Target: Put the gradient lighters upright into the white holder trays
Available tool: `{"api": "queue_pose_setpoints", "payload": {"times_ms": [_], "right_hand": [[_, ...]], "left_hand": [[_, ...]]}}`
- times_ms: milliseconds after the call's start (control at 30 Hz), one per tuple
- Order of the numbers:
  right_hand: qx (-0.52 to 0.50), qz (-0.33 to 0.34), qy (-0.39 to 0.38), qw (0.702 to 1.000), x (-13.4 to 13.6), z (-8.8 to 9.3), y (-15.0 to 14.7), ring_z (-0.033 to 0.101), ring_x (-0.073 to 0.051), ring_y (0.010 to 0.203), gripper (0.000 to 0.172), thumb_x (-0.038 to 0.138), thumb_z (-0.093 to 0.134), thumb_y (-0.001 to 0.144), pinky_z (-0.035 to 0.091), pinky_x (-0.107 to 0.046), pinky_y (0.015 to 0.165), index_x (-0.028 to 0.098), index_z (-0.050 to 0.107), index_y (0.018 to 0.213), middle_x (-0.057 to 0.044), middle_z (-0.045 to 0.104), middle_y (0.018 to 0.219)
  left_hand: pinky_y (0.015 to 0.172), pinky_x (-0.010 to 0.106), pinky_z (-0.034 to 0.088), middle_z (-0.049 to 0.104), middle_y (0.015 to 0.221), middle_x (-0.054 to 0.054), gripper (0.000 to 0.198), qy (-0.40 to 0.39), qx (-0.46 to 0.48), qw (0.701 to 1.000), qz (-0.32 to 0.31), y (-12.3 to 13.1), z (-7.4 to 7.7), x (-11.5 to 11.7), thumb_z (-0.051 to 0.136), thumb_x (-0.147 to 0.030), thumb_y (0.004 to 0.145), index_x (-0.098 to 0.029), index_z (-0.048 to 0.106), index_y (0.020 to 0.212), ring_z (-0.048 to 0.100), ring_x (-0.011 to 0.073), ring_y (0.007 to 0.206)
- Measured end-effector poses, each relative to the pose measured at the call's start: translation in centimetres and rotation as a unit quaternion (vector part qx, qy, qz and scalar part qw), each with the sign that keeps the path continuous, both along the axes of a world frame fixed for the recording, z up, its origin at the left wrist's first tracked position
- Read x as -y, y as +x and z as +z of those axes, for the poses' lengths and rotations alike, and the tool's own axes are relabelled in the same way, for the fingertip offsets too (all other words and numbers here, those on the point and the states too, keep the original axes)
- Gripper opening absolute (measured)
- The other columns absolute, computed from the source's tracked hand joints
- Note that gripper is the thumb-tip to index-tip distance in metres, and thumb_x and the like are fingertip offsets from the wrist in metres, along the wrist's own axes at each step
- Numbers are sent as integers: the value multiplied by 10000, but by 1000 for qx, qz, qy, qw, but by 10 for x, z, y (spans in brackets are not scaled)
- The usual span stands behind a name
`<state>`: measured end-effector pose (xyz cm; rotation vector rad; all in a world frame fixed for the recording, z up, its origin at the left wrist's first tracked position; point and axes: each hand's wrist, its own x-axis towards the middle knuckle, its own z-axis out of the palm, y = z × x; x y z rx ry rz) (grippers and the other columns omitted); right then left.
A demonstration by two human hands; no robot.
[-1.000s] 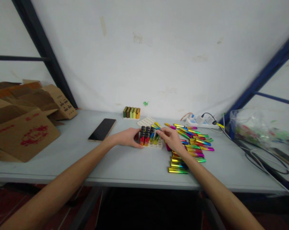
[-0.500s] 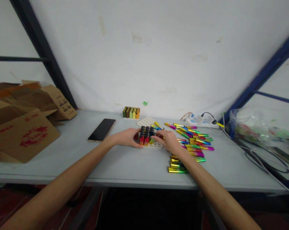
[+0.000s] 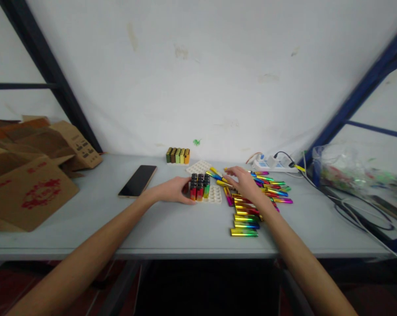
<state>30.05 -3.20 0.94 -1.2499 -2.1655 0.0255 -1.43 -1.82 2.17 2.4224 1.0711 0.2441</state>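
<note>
The tray [image 3: 215, 195] holds upright lighters [image 3: 200, 189]. At its left, the left hand [image 3: 176, 189] curves around them, fingers apart. At its right, the right hand [image 3: 244, 181] hovers over loose lighters [image 3: 246, 224], fingers apart.

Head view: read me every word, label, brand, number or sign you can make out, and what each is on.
No text can be read with certainty.
Cardboard box: red lettering and a round red emblem, too blurred.
Cardboard flap: dark printed marks, too small.
Wall: green scribble, no legible word.
Black-topped lighters: no readable label.
</note>
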Motion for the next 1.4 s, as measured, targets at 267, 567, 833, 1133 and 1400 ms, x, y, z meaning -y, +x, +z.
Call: {"api": "queue_pose_setpoints", "payload": {"times_ms": [267,567,833,1133,1400], "right_hand": [[100,-27,-85,991,-23,-19,19,710,-252,933,198,308,661,953,534,-358,892,178,783,1039,-120,771,1036],[22,-48,-90,995,-23,-20,31,665,-226,819,126,284,689,924,511,-347,774,165,720,947,-107,738,936],[-260,42,-136,955,-18,-9,18,668,-207,849,397,503,788,811,527,-344,775,178,725,1028,-87,750,1008],[-449,90,-253,852,-1,4,-4,660,-187,867,394,469,862,729,516,-338,844,173,760,969,-44,741,919],[-410,128,-274,861,12,10,-17,661,-175,839,427,644,654,886,552,-307,744,233,593,986,-20,695,910]], "left_hand": [[651,291,442,695,935,55,687,-5,-3,1000,4,0,0,0,760,-657,695,-170,596,1149,627,231,779],[637,289,429,685,920,56,680,2,-7,1000,6,-1,-2,-1,761,-685,688,-175,596,1106,610,221,761],[646,287,429,679,924,55,671,6,-7,1000,-4,-1,-3,-2,763,-663,703,-165,590,1118,611,221,770],[658,289,441,683,930,56,662,-8,6,1000,-6,-1,-2,-2,761,-656,699,-171,588,1115,615,223,779],[647,291,429,682,907,52,660,-6,0,1000,4,1,1,0,758,-670,684,-175,592,1089,602,220,754]]}}
